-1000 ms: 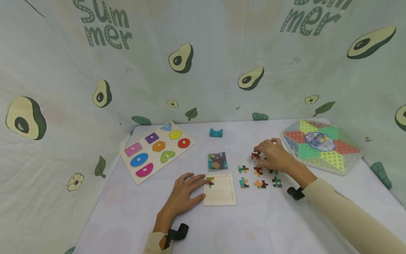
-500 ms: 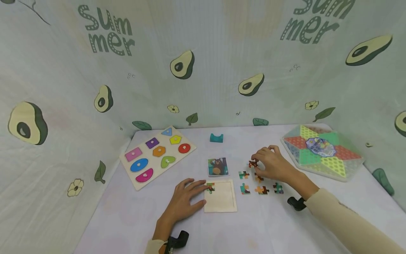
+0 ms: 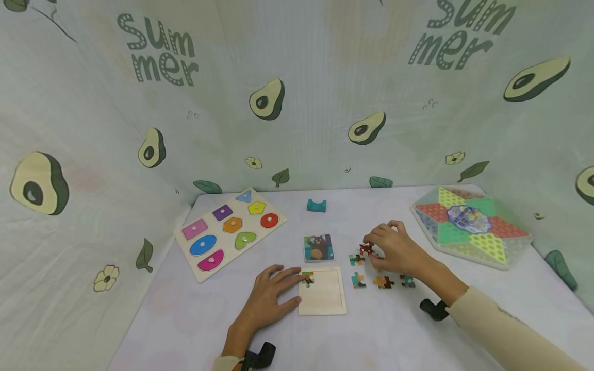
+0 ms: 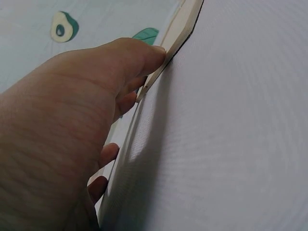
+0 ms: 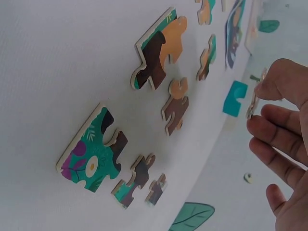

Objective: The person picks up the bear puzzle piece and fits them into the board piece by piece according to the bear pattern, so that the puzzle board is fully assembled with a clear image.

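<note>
My right hand (image 3: 394, 251) pinches a brown puzzle piece (image 3: 365, 249) between thumb and fingertips, raised over the loose pieces. In the right wrist view that piece (image 5: 254, 102) shows nearly edge-on. Below it lie several more jigsaw pieces, among them a teal flowered one (image 5: 89, 156) and an orange-and-brown one (image 3: 383, 282). My left hand (image 3: 268, 294) rests at the left side of a square wooden puzzle tray (image 3: 325, 304), fingers extended. Its index fingertip touches a puzzle piece (image 3: 308, 281) in the tray's upper left corner, and its thumb is against the tray's edge.
Behind the tray lies a bear picture card (image 3: 318, 248), with a small teal notched block (image 3: 317, 205) farther back. A wooden shape board (image 3: 232, 242) is at the left. A star-patterned game board (image 3: 468, 224) occupies the back right. Patterned cloth hangs behind the table.
The right hand has moved left with the pinched puzzle piece, toward the tray. The left hand has stayed against the tray. The head view has tilted up, so everything appears lower.
</note>
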